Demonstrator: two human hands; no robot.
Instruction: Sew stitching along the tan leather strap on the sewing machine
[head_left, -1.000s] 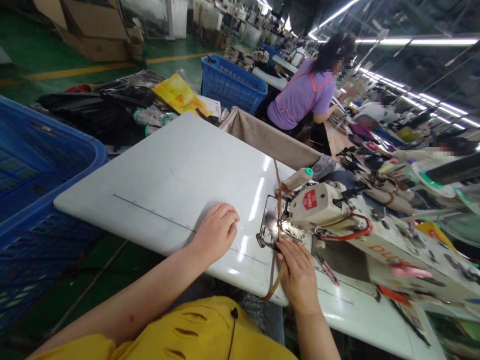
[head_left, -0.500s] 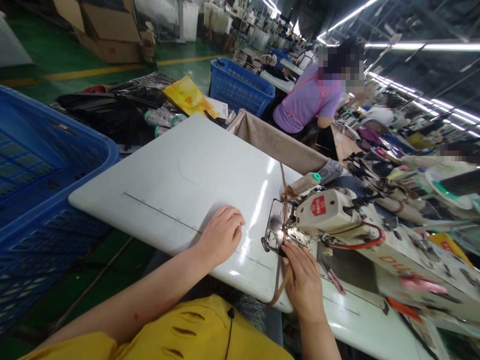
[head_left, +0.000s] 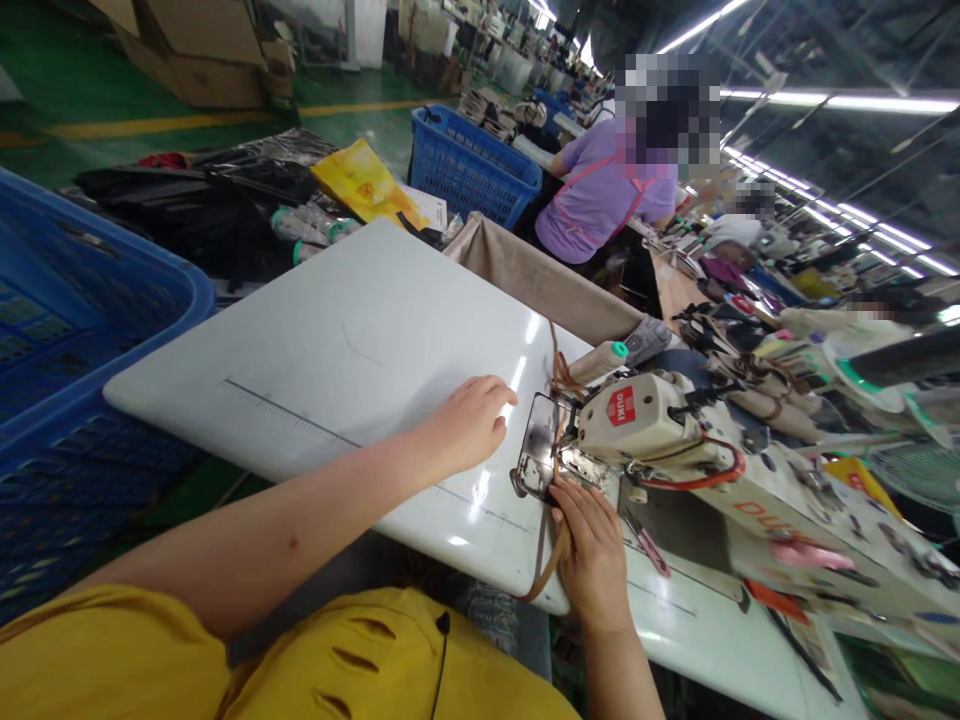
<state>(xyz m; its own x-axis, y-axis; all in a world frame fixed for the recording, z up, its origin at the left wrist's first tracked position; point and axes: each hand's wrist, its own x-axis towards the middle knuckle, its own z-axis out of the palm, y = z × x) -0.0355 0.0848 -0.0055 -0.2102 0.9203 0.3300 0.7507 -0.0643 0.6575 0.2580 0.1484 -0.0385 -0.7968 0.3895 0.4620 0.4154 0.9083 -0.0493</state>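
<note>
A narrow brown strap [head_left: 553, 566] runs over the front edge of the white sewing table [head_left: 322, 330], up to the presser foot area of the sewing machine [head_left: 611, 415]. My right hand [head_left: 592, 545] lies by the metal needle plate [head_left: 536, 450], gripping the strap between thumb and fingers just in front of the needle. More of the strap lies behind the machine head, near a thread cone [head_left: 600, 362]. Over the table left of the plate is my left hand [head_left: 472, 425], holding nothing, its fingers loosely bent and thumb apart.
Pink-handled thread snips [head_left: 651, 550] lie right of my right hand. A blue crate [head_left: 165, 300] stands at the left, and a fabric-lined bin [head_left: 547, 270] adjoins the table's far edge. Beyond it are another blue crate [head_left: 472, 165] and a co-worker in purple [head_left: 589, 200].
My left hand has moved forward and right, closer to the needle plate. My right hand stays on the strap by the needle. The whole view has shifted slightly.
</note>
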